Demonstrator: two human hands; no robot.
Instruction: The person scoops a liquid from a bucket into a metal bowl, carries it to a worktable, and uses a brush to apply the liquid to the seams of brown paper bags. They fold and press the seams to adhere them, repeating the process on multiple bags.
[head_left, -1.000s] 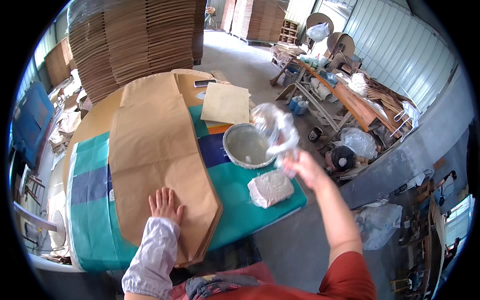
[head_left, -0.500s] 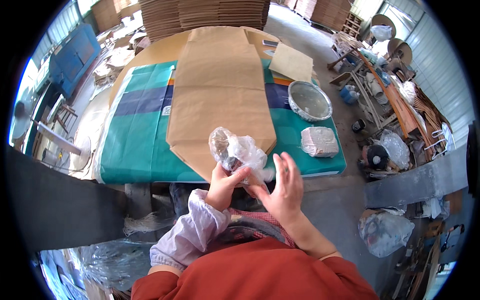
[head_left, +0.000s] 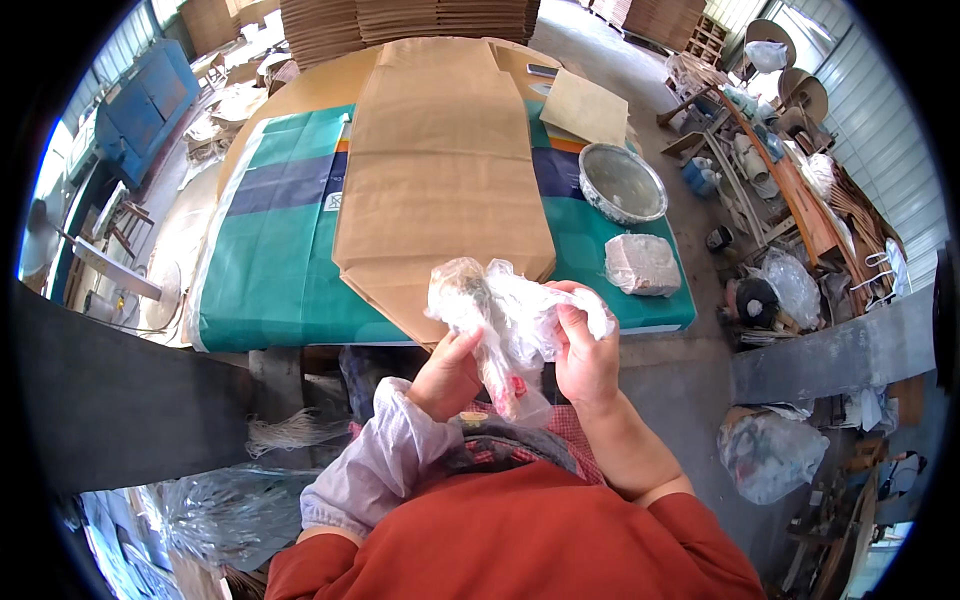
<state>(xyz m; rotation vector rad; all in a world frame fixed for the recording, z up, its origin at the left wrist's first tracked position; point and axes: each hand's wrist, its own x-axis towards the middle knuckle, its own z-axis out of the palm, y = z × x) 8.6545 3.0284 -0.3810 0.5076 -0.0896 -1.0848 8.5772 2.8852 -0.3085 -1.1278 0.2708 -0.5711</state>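
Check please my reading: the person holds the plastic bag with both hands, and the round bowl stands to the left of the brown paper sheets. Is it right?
Not quite: the round bowl stands to the right of the brown paper sheets, as the head view shows. The left hand and right hand do hold the plastic bag.

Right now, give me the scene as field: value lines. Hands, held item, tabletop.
left hand: gripping translucent plastic bag
right hand: gripping the same bag, at its right end
table center: brown paper stack over green-and-navy sheet
table right: pale block; round bowl beyond it; cream square board farthest
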